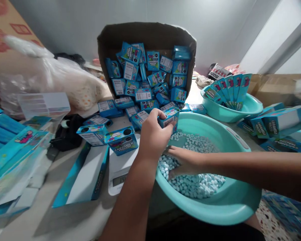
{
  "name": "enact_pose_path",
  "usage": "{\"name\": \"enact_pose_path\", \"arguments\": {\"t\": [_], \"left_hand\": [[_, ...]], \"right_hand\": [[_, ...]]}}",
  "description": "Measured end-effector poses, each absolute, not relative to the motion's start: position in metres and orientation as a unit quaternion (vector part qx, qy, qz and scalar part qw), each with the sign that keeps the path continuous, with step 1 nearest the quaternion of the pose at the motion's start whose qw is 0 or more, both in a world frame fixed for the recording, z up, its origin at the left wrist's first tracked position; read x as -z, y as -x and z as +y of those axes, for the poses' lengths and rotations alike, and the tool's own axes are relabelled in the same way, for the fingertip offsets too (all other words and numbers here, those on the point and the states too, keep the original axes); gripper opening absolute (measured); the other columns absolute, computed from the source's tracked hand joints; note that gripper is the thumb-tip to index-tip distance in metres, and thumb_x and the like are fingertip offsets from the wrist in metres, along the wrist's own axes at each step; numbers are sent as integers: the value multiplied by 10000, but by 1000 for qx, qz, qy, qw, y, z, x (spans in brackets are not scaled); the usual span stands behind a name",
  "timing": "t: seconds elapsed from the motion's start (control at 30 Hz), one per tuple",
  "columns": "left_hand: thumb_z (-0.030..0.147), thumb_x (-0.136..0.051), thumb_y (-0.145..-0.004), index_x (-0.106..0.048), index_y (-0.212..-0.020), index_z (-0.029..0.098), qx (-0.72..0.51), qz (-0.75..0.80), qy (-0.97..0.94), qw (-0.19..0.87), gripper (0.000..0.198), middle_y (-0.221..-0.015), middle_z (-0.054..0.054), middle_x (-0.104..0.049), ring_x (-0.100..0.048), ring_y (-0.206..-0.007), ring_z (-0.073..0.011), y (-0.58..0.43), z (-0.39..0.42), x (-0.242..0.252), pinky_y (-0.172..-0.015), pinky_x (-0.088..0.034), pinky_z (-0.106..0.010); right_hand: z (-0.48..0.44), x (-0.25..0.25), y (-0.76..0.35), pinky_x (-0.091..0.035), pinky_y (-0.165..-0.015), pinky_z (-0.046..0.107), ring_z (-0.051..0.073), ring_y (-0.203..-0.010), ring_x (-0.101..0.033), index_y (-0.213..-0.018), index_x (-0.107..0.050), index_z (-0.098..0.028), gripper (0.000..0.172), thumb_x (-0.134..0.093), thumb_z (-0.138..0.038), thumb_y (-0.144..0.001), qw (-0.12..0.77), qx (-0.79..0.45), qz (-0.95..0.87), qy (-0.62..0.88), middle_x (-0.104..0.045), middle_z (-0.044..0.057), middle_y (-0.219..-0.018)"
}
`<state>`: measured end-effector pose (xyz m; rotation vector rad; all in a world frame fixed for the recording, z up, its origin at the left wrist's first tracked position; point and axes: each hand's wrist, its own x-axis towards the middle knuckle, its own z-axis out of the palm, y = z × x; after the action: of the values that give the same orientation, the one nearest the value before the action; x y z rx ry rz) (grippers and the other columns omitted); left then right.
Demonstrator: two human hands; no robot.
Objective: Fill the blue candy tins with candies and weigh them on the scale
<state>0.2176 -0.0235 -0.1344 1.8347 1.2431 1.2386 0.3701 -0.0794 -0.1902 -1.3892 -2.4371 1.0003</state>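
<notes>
Across the pale table (43,219), a carton (150,30) of blue packs (153,61) stands beyond the green tub (210,212), a scale (119,164) crowding its left. Bare tabletop lies at near left. The left hand (155,132) pinches a small box (171,115) over the tub's rim; the right hand (184,162), thumb apart from fingers, digs into candies (205,185).

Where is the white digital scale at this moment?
In the head view, the scale sits left of centre, between an open blue carton and the large teal basin; a blue box rests on it.
</notes>
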Motion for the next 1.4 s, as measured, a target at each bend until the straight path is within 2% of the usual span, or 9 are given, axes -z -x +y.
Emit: {"name": "enact_pose_path", "arguments": {"t": [0.2, 0.3, 0.43, 0.57, 0.67, 0.8, 1.03, 1.23, 1.4], "left_hand": [[282, -760, -763, -539, -845, 222, -445, 446, -719, 293, 243, -690, 55, -543, -458, -567, -102, -218, -26, 133, -538, -338, -223], [278, -765, -756, -584, -935, 228, -422, 451, -726, 301, 260, -746, 34, -602, -526, -614, -124, -218, -26, 132, -563, -378, -232], [309, -790, -740, -573, -1217, 195, -398, 475, -719, 314, 536, -998, -67, -707, -664, -841, -209, -219, -26, 131, -726, -501, -300], [274, -805, -719, -373, -1507, 145, -382, 456, -732, 333, 908, -1282, -176, -667, -665, -1117, -287, -220, -25, 132, -938, -521, -383], [279, -805, -724, -364, -1521, 128, -388, 444, -735, 335, 923, -1229, -164, -701, -689, -1067, -285, -221, -24, 134, -920, -534, -391], [277, -808, -716, -384, -1514, 160, -390, 417, -738, 359, 911, -1203, -131, -717, -698, -1041, -276, -221, -23, 137, -922, -535, -407], [235, -799, -722, -363, -1493, 221, -340, 300, -773, 444, 886, -1118, -66, -751, -712, -1004, -243, -221, -30, 133, -866, -537, -369], [243, -799, -729, -520, -1246, 208, -326, 315, -797, 399, 589, -1092, -61, -748, -710, -985, -256, -219, -32, 129, -776, -513, -334], [238, -813, -709, -533, -1231, 204, -325, 325, -795, 394, 593, -1072, -54, -745, -708, -958, -249, -219, -32, 129, -761, -505, -329]], "right_hand": [[-70, 176, -365, -544, -900, 384, 289, -997, -689, -1203, -728, -175, 548, -837, -219, -668, 43, -362, -796, 484, -744, 96, -1129], [-72, 153, -370, -527, -742, 305, 198, -800, -672, -1015, -777, -232, 339, -805, -151, -687, 35, -369, -808, 458, -758, 26, -946], [-73, 109, -384, -487, -653, 250, 128, -707, -602, -942, -747, -202, 174, -770, -225, -770, 84, -427, -797, 419, -700, -4, -833], [-63, 75, -386, -382, -464, 217, 82, -538, -495, -883, -668, -173, 202, -777, -296, -765, 284, -506, -697, 422, -597, -27, -684], [-50, 62, -370, -229, -387, 215, 47, -435, -340, -861, -591, -212, 207, -749, -280, -746, 493, -492, -606, 384, -489, -66, -617], [-35, 63, -348, -239, -423, 249, 61, -503, -305, -950, -514, -260, 260, -701, -339, -787, 664, -379, -525, 374, -446, -44, -734], [-29, 86, -348, -287, -448, 267, 81, -527, -348, -998, -423, -277, 317, -631, -444, -826, 658, -348, -505, 437, -436, -36, -779], [-27, 95, -345, -295, -443, 257, 75, -512, -388, -965, -433, -266, 338, -671, -420, -781, 661, -396, -470, 430, -448, -52, -736], [-25, 97, -346, -303, -444, 247, 74, -490, -417, -936, -428, -270, 308, -669, -341, -759, 671, -410, -451, 423, -429, -76, -687]]}}
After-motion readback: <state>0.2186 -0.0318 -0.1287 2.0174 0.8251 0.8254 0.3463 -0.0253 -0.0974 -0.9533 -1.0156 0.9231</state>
